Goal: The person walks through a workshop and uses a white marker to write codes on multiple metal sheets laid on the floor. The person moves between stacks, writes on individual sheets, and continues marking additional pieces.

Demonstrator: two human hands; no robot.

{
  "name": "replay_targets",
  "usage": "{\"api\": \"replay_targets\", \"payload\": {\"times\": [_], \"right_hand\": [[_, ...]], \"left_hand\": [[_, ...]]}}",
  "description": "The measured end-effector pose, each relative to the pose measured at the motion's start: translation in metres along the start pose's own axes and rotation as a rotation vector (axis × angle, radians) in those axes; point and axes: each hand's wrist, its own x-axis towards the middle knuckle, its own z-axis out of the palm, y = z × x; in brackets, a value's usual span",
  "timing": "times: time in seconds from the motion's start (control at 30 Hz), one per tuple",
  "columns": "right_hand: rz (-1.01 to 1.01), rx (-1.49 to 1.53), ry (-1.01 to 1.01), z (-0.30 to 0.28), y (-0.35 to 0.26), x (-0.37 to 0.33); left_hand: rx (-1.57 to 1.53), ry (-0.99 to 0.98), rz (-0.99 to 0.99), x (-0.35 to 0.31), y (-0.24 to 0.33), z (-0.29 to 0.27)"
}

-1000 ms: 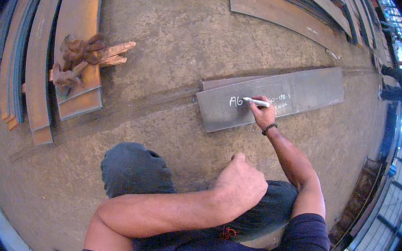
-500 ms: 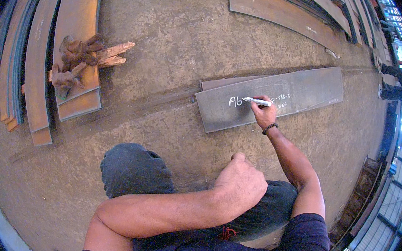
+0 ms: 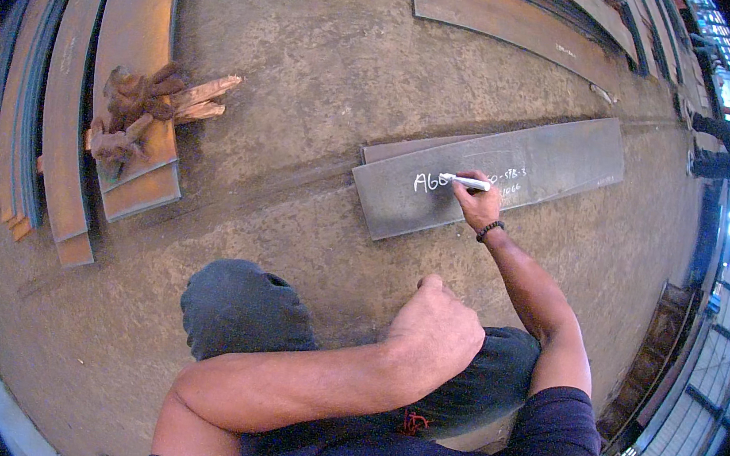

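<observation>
My right hand (image 3: 479,206) pinches a white marker pen (image 3: 471,184), its tip against a grey steel plate (image 3: 568,156). White handwriting runs along the plate's upper face, and my fingers cover part of it. Under the far edge of this plate, a second plate (image 3: 400,149) sticks out on the left. My left hand (image 3: 436,329) is curled closed over my right knee; the inside of its grip is hidden. A dark beaded bracelet (image 3: 489,231) circles my right wrist.
At left lie long rusty steel plates (image 3: 71,108), with brown work gloves (image 3: 133,110) and split wood (image 3: 207,97) on them. More plates (image 3: 511,21) lie at the far right. A person in dark clothes (image 3: 728,155) is near the right rim.
The marker has added a little more white writing on the plate, beside the earlier strokes. My left hand stays on the knee.
</observation>
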Motion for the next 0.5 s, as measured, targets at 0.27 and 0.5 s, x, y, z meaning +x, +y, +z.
{"api": "replay_targets", "payload": {"times": [0.27,0.5], "right_hand": [[0.094,-0.087,-0.001,-0.009,-0.008,-0.004],[-0.399,-0.107,0.023,-0.004,-0.061,0.041]], "left_hand": [[-0.011,-0.012,-0.003,0.001,-0.001,-0.002],[0.032,-0.07,-0.085,0.008,-0.008,0.009]]}}
